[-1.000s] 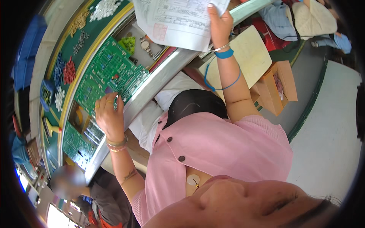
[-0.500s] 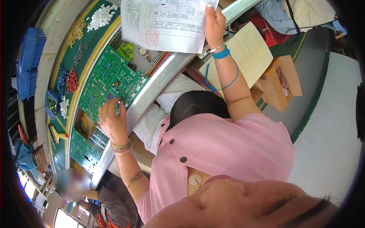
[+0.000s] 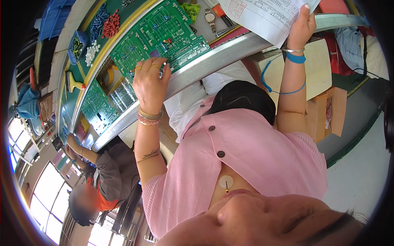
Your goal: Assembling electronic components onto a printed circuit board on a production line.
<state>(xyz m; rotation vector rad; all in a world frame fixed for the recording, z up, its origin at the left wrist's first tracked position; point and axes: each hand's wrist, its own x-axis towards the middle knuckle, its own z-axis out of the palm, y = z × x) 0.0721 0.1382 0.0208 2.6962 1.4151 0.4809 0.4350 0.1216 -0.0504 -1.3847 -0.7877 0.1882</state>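
Note:
My left hand point(image 3: 150, 84) is over the near-left edge of a large green circuit board point(image 3: 154, 35). Its fingers are bent toward the thumb around something small and silvery that I cannot make out. Several small parts, blue and red among them, stand on the board. My right hand point(image 3: 302, 26), thumb on top, grips the edge of a white paper sheet point(image 3: 262, 18) printed with a diagram and a red stamped box. The sheet hangs above the bench rail, right of the board. A blue wrist strap point(image 3: 296, 58) with a loose cord circles my right wrist.
Red parts point(image 3: 111, 24), blue parts point(image 3: 98, 20) and white parts point(image 3: 92, 53) lie in piles beyond the board, near a blue bin point(image 3: 78, 47). A second board point(image 3: 98, 106) lies left. A metal rail point(image 3: 205, 65) edges the bench. A co-worker point(image 3: 111, 176) sits at left.
The whole view has swung, so bench and boards appear further up and right. The paper in my right hand now appears tilted, further right. My left hand stays at the board's near edge.

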